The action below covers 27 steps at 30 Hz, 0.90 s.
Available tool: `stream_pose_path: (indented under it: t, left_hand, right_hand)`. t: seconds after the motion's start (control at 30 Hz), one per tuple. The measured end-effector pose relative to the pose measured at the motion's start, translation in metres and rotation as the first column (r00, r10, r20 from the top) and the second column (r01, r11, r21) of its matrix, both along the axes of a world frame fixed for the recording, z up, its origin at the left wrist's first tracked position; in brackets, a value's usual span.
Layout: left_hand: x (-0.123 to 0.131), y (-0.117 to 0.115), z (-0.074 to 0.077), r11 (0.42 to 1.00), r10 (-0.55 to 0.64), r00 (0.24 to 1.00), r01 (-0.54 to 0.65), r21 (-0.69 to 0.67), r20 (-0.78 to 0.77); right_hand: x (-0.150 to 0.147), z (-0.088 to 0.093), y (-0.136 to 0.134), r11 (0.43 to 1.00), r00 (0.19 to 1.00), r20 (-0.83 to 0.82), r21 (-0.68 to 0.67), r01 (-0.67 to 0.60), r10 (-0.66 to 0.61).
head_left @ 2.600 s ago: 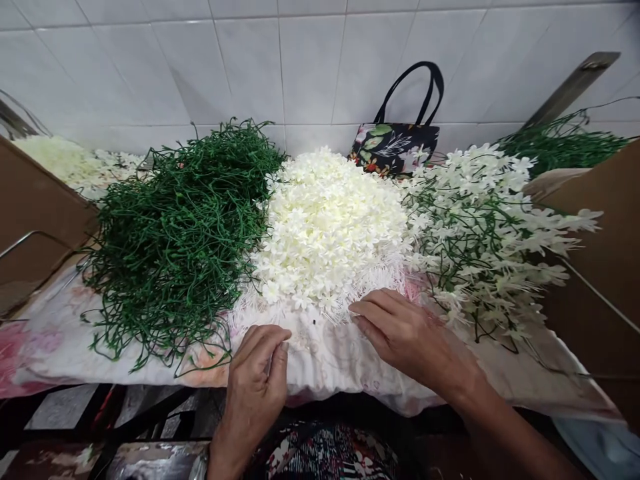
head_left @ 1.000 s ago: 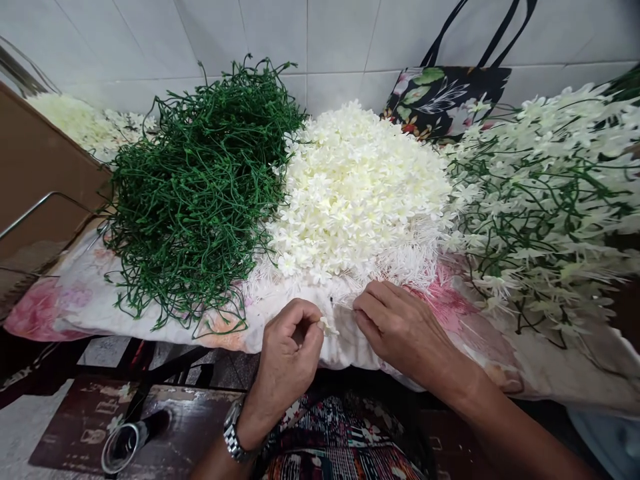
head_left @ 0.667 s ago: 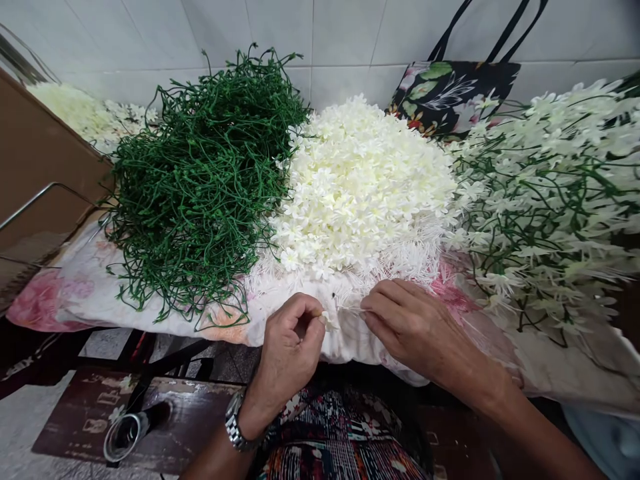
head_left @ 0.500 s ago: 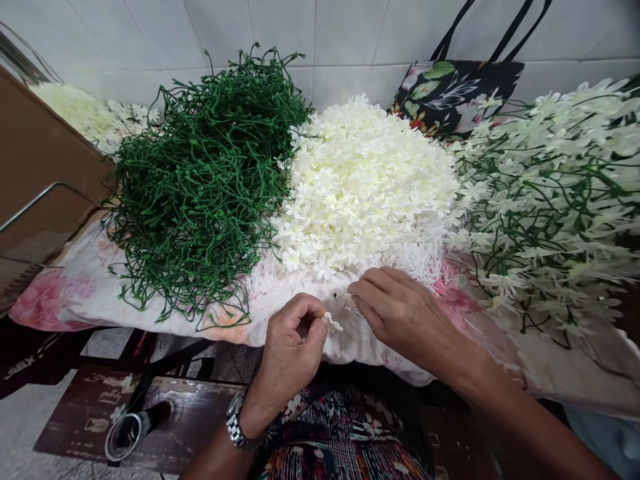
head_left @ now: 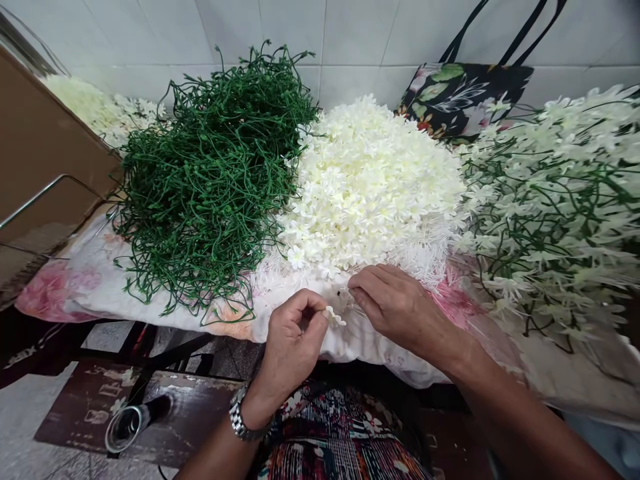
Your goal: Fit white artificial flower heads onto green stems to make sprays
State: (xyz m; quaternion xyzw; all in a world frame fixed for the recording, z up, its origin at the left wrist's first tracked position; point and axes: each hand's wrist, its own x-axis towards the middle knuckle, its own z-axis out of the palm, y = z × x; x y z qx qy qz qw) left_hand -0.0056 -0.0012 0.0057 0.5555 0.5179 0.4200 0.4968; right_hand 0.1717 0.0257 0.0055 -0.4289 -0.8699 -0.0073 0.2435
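A small white flower [head_left: 334, 316] is pinched between thumb and forefinger of the left hand [head_left: 293, 343], just above the front edge of the flowered cloth [head_left: 85, 293]. The right hand [head_left: 395, 307] is held close beside it with fingertips drawn together; whether a thin piece is gripped there cannot be told. The step is judged to be the fitting of a part to the flower, so fine alignment of both sets of fingertips would be called for next. Behind lie the heap of white flowers [head_left: 375, 180], the green stems [head_left: 210, 173] and the flowered sprays [head_left: 550, 200]. In the earliest frame no flower was seen in the left hand, which was rested on the cloth
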Motion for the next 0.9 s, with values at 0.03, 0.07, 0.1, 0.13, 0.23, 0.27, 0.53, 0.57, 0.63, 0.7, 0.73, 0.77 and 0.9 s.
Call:
stream_pose_path:
  t: [0.03, 0.07, 0.1, 0.13, 0.23, 0.27, 0.53, 0.57, 0.63, 0.7, 0.73, 0.77, 0.9]
  left_hand:
    - [0.001, 0.000, 0.000, 1.000, 0.022, 1.000, -0.022, -0.016, 0.019]
    - [0.003, 0.001, -0.001, 0.998, 0.056, 0.998, -0.055, -0.028, 0.037]
    - [0.004, 0.001, -0.002, 0.995, 0.098, 0.994, -0.096, -0.036, 0.053]
    - [0.005, 0.002, -0.002, 0.989, 0.145, 0.987, -0.142, -0.043, 0.068]
    - [0.010, 0.003, -0.002, 0.968, 0.249, 0.964, -0.245, -0.046, 0.093]
    - [0.012, 0.003, -0.001, 0.965, 0.263, 0.960, -0.260, -0.045, 0.095]
    - [0.021, -0.006, 0.004, 0.971, 0.239, 0.970, -0.239, -0.007, 0.034]
    - [0.021, -0.007, 0.003, 0.972, 0.236, 0.972, -0.236, 0.007, 0.023]
    - [0.021, -0.010, 0.000, 0.971, 0.233, 0.972, -0.233, 0.043, 0.008]
    - [0.020, -0.012, -0.002, 0.967, 0.238, 0.971, -0.237, 0.089, 0.000]
    - [0.020, -0.013, -0.002, 0.965, 0.237, 0.971, -0.236, 0.114, -0.002]
    - [0.020, -0.013, -0.003, 0.964, 0.231, 0.973, -0.228, 0.139, -0.005]
    - [0.020, -0.015, -0.006, 0.952, 0.204, 0.979, -0.195, 0.238, -0.016]
  right_hand:
    - [0.001, 0.003, -0.001, 1.000, 0.998, -0.058, -0.003, 0.000, 0.000]
    - [0.001, 0.006, -0.003, 1.000, 0.993, -0.122, -0.016, 0.003, -0.005]
    - [0.000, 0.010, -0.006, 0.999, 0.983, -0.186, -0.040, 0.008, -0.015]
    - [-0.001, 0.015, -0.011, 0.997, 0.969, -0.246, -0.075, 0.009, -0.027]
    - [-0.008, 0.026, -0.027, 0.980, 0.924, -0.377, -0.198, -0.019, -0.058]
    - [-0.012, 0.028, -0.032, 0.975, 0.910, -0.410, -0.220, -0.029, -0.066]
    - [-0.033, 0.006, -0.039, 0.972, 0.840, -0.490, -0.119, 0.203, -0.235]
    - [-0.034, 0.004, -0.039, 0.969, 0.837, -0.489, -0.107, 0.221, -0.245]
    - [-0.034, 0.002, -0.039, 0.968, 0.840, -0.485, -0.081, 0.236, -0.245]
    - [-0.035, 0.003, -0.040, 0.968, 0.843, -0.481, -0.057, 0.245, -0.242]
    - [-0.035, 0.004, -0.040, 0.966, 0.841, -0.482, -0.051, 0.252, -0.245]
    - [-0.036, 0.005, -0.041, 0.965, 0.839, -0.483, -0.050, 0.257, -0.249]
    - [-0.038, 0.007, -0.042, 0.965, 0.832, -0.497, -0.045, 0.260, -0.247]
